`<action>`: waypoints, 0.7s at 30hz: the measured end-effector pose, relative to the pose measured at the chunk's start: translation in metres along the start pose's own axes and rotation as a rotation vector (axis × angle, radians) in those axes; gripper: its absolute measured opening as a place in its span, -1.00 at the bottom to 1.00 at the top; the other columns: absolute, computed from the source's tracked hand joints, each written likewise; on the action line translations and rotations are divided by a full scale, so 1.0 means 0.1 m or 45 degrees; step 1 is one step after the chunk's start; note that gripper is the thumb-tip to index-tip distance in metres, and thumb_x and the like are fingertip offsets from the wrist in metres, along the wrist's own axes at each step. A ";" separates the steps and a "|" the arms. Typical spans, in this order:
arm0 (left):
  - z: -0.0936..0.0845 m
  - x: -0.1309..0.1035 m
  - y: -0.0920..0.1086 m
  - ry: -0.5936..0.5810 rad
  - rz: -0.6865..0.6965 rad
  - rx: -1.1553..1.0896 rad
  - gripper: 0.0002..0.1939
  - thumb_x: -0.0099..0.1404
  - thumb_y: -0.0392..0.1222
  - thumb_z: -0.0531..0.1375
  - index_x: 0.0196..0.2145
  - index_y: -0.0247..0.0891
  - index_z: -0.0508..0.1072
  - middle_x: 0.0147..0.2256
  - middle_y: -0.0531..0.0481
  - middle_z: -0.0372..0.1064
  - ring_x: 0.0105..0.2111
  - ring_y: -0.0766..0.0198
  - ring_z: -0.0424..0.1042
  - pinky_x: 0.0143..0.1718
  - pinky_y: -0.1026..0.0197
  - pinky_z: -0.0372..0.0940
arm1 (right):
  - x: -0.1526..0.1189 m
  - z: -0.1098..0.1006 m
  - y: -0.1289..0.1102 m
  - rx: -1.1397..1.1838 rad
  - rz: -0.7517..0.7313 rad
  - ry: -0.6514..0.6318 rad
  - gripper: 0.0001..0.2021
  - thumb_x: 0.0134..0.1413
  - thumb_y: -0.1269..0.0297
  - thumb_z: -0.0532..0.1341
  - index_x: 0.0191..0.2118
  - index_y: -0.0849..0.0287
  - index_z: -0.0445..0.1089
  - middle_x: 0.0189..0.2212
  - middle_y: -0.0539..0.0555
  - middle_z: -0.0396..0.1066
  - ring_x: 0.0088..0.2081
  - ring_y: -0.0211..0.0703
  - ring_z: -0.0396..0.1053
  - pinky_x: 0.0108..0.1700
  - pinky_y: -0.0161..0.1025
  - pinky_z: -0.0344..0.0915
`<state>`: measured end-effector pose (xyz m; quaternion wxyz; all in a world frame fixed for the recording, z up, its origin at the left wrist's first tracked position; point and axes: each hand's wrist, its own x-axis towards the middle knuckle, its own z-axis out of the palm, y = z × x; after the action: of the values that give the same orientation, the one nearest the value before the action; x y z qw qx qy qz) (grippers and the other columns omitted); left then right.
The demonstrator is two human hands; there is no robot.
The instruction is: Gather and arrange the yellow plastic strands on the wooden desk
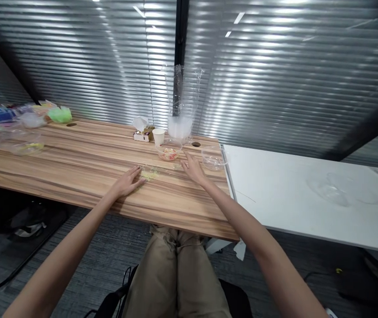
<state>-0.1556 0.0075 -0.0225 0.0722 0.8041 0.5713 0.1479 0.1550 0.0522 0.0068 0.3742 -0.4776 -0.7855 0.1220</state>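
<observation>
On the wooden table [86, 154] lies a loose scatter of small yellow-green bits [149, 174]. Just left of it my left hand [127, 182] rests with fingers stretched out, the fingertips at its edge. My right hand [193, 168] lies to the right, fingers extended and apart, holding nothing I can see. Beyond the scatter stands a clear bowl with red and orange bits [168, 153] in its bottom. Another clear plastic bowl [213, 162] is right of my right hand, with little visible inside.
Behind the bowls are a paper cup [158, 137], a tissue box [142, 134] and a clear bag of plastic bowls [179, 126]. Coloured bags [59, 115] and a clear bowl [26, 145] stand far left. A white table [275, 190] adjoins on the right, with clear plastic pieces [338, 192].
</observation>
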 end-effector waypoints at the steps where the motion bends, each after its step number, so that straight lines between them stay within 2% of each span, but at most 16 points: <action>1: 0.00 0.00 0.00 -0.004 0.000 -0.003 -0.07 0.26 0.41 -0.19 0.21 -0.50 0.19 0.28 -0.32 -0.01 0.29 0.04 -0.01 0.29 0.02 -0.10 | -0.04 0.02 0.00 -0.024 -0.017 -0.002 -0.50 0.20 0.39 0.03 0.25 0.34 0.10 0.15 0.32 0.24 0.15 0.07 0.21 0.17 0.02 0.16; 4: 0.01 0.01 -0.02 -0.006 -0.002 -0.006 -0.03 0.25 0.43 -0.20 0.21 -0.54 0.19 0.27 -0.36 0.00 0.29 0.02 -0.01 0.29 0.01 -0.12 | -0.16 0.11 -0.02 -0.086 -0.065 -0.033 -0.52 0.21 0.42 0.00 0.24 0.30 0.11 0.15 0.30 0.24 0.16 0.01 0.22 0.17 -0.02 0.19; 9: 0.03 -0.02 -0.06 0.007 -0.009 -0.025 -0.10 0.29 0.39 -0.24 0.24 -0.45 0.16 0.28 -0.29 0.01 0.29 0.04 -0.01 0.29 0.00 -0.11 | -0.32 0.23 -0.05 -0.211 -0.187 -0.117 -0.59 0.25 0.42 -0.03 0.19 0.24 0.20 0.11 0.24 0.30 0.11 -0.05 0.29 0.13 -0.09 0.25; 11: 0.05 -0.04 -0.07 0.012 -0.021 -0.032 -0.12 0.32 0.35 -0.28 0.25 -0.45 0.12 0.29 -0.28 -0.01 0.29 0.05 -0.02 0.29 0.00 -0.11 | -0.36 0.25 -0.08 -0.262 -0.265 -0.112 -0.59 0.24 0.44 -0.04 0.18 0.27 0.22 0.11 0.23 0.31 0.11 -0.06 0.29 0.15 -0.11 0.23; 14: 0.10 -0.07 -0.06 0.022 -0.041 -0.001 -0.12 0.31 0.36 -0.24 0.28 -0.44 0.06 0.30 -0.29 -0.05 0.30 0.03 -0.05 0.29 -0.02 -0.11 | -0.40 0.25 -0.13 -0.316 -0.351 -0.138 -0.59 0.24 0.43 -0.03 0.17 0.28 0.24 0.10 0.21 0.33 0.12 -0.07 0.27 0.19 -0.13 0.18; 16: 0.16 -0.08 -0.03 0.046 -0.063 0.027 -0.12 0.31 0.37 -0.22 0.28 -0.44 0.05 0.30 -0.29 -0.06 0.30 0.01 -0.06 0.29 -0.04 -0.11 | -0.42 0.25 -0.16 -0.385 -0.262 -0.105 -0.59 0.25 0.41 -0.02 0.18 0.33 0.23 0.15 0.24 0.28 0.19 -0.02 0.19 0.24 -0.09 0.10; 21: 0.31 0.04 0.04 0.105 -0.122 0.091 -0.13 0.32 0.34 -0.18 0.27 -0.48 0.05 0.30 -0.34 -0.09 0.31 -0.03 -0.11 0.29 -0.04 -0.12 | -0.42 0.29 -0.15 -0.539 0.138 -0.089 -0.50 0.29 0.20 0.00 0.22 0.45 0.18 0.23 0.38 0.12 0.28 0.23 -0.01 0.26 0.12 -0.05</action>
<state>-0.1403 0.0116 -0.0498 0.0269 0.7712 0.6164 0.1567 0.1358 0.0136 -0.0246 0.2308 -0.5826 -0.7792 -0.0091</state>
